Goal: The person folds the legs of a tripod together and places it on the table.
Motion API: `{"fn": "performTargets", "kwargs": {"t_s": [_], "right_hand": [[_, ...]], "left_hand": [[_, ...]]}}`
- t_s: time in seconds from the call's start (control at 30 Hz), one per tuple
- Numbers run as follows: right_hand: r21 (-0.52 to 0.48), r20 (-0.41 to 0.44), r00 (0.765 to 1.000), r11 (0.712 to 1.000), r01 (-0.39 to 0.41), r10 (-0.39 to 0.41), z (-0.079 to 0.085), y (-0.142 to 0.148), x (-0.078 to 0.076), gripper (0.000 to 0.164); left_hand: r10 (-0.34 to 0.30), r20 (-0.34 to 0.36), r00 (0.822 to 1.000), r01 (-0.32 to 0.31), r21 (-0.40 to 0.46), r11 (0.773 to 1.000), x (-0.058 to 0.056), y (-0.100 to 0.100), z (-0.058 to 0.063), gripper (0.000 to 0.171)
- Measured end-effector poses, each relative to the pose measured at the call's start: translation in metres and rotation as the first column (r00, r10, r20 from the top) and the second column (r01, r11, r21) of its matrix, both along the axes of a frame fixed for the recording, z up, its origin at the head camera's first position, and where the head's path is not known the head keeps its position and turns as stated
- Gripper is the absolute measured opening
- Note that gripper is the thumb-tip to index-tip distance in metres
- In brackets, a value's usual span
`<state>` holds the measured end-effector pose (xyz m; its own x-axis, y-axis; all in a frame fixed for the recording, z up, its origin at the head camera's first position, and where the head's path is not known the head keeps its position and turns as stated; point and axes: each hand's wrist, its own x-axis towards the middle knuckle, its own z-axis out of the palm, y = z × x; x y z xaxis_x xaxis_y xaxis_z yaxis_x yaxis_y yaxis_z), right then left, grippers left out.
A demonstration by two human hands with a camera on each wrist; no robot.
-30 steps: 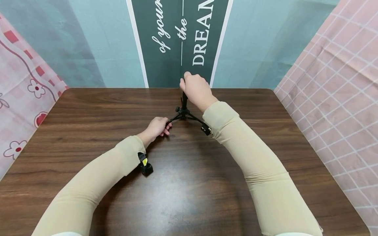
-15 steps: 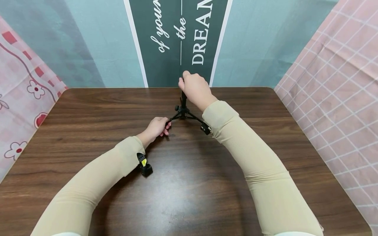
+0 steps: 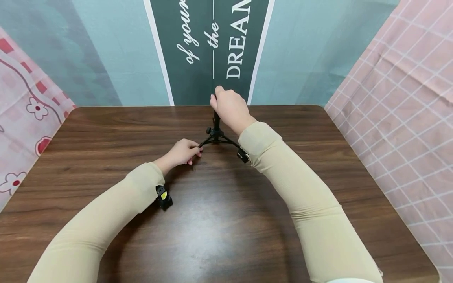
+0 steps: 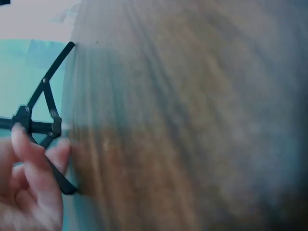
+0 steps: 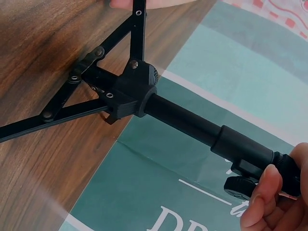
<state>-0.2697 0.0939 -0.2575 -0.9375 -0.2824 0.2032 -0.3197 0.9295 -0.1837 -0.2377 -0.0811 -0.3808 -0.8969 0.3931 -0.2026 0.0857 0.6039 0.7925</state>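
Observation:
A small black tripod stand [image 3: 216,133] stands upright with its legs spread near the table's back edge. My right hand [image 3: 231,109] grips the top of its column, fingers near a dark knob [image 5: 239,187] in the right wrist view. My left hand [image 3: 182,152] is low at the left, thumb and fingers at the end of the left leg, apparently pinching it. In the left wrist view the left hand [image 4: 36,180] is blurred, its fingers curled in front of the tripod's hub [image 4: 23,118]. They hide part of the legs there.
The brown wooden table [image 3: 212,232] spreads out in front. A teal and dark green printed cloth [image 3: 191,78] hangs behind it. Pink patterned cloths hang at the left [image 3: 35,98] and the right [image 3: 407,98]. Each wrist bears a small black camera.
The head view has shifted slightly. My left hand has turned and drawn a little to the left at the leg's end, its thumb now showing. My right hand keeps its grip on the tripod's column.

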Motion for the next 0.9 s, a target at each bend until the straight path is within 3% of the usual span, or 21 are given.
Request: {"fn": "performTargets", "kwargs": {"t_s": [0.1, 0.23, 0.57, 0.73, 0.9], "right_hand": [[0.002, -0.005, 1.0, 1.0, 0.0, 0.0, -0.001, -0.001, 0.002, 0.028], [0.006, -0.012, 1.0, 1.0, -0.001, 0.002, -0.003, -0.004, 0.004, 0.028], [0.009, -0.024, 1.0, 1.0, 0.016, -0.016, -0.005, -0.001, 0.007, 0.028], [0.007, -0.021, 1.0, 1.0, 0.014, -0.014, -0.005, -0.001, 0.007, 0.027], [0.0, -0.035, 0.999, 1.0, 0.002, -0.002, -0.006, 0.001, 0.005, 0.027]], "left_hand": [[-0.061, -0.185, 0.981, 0.022, -0.203, 0.979, 0.001, 0.003, 0.004, 0.023], [-0.09, -0.26, 0.961, 0.006, -0.305, 0.952, 0.004, 0.008, 0.007, 0.023], [0.006, -0.151, 0.989, -0.031, -0.164, 0.986, 0.004, 0.006, -0.003, 0.025], [0.071, -0.139, 0.988, -0.084, -0.089, 0.993, 0.007, 0.006, -0.009, 0.026], [0.103, -0.186, 0.977, -0.116, -0.06, 0.991, 0.01, 0.007, -0.013, 0.025]]}}
